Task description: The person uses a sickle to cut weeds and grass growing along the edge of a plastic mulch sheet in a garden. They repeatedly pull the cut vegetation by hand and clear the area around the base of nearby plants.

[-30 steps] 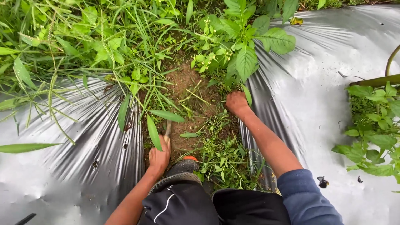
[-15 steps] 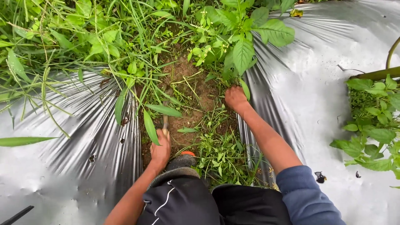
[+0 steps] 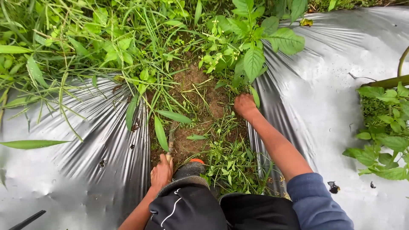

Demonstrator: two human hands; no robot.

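My left hand (image 3: 161, 172) grips the handle of a small hand tool (image 3: 171, 138) whose shaft runs forward into the bare soil (image 3: 194, 85) of a narrow furrow; its blade is hidden among grass blades. My right hand (image 3: 245, 105) is closed around the base of a broad-leaved weed (image 3: 251, 51) at the right edge of the furrow, next to the plastic sheet. Small weeds (image 3: 226, 159) lie between both hands, just ahead of my dark boot (image 3: 187, 169).
Silver plastic mulch sheets (image 3: 324, 106) cover the ground on both sides of the furrow. Dense grass and weeds (image 3: 98, 38) fill the far end. A leafy plant (image 3: 385, 136) and a bamboo stick (image 3: 390, 81) are at the right edge.
My left hand has pulled back toward my knee with the tool. My right hand stays clenched at the weed's base.
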